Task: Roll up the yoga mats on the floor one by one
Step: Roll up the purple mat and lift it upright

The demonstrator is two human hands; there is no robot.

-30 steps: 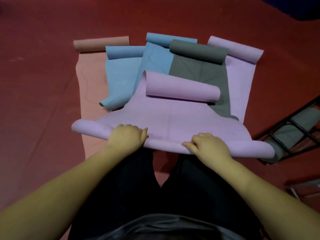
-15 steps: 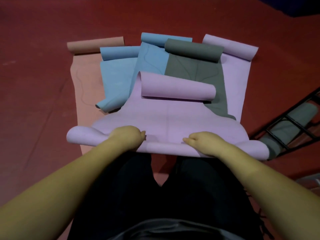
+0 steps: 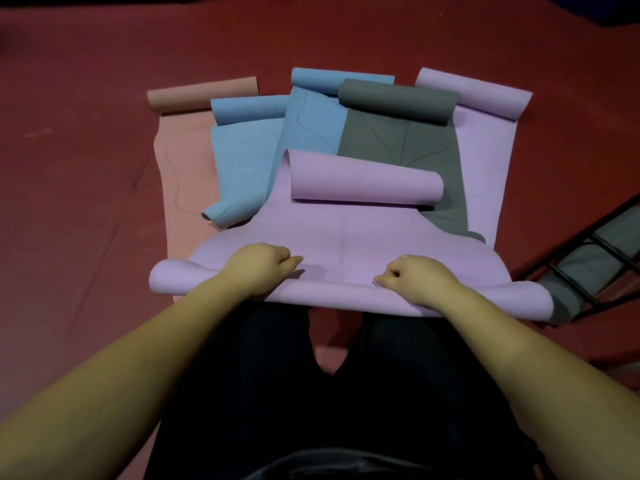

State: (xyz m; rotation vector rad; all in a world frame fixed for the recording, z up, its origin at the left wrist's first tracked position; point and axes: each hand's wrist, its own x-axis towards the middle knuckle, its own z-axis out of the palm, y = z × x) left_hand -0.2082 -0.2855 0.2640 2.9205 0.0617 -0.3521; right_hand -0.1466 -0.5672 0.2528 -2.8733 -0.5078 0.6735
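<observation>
A lilac yoga mat [image 3: 346, 233] lies on top of the pile in front of me, its far end curled into a loose roll [image 3: 367, 178]. Its near edge forms a roll [image 3: 329, 296] across my knees. My left hand [image 3: 259, 266] and my right hand [image 3: 415, 277] both sit on that near roll with fingers curled over it, gripping it. Under it lie a grey mat [image 3: 398, 136], two blue mats [image 3: 242, 157] [image 3: 315, 123], a second lilac mat [image 3: 485, 133] and a salmon mat [image 3: 180, 174], each with its far end curled.
The floor [image 3: 69, 202] is dark red carpet all round the pile. At the right stands a black metal rack [image 3: 595, 251] holding a rolled grey mat [image 3: 568, 289]. My dark trousers fill the lower middle of the view.
Both hands have pushed the near roll of the lilac mat forward, away from me. The roll has grown slightly and less flat mat lies between it and the far curl.
</observation>
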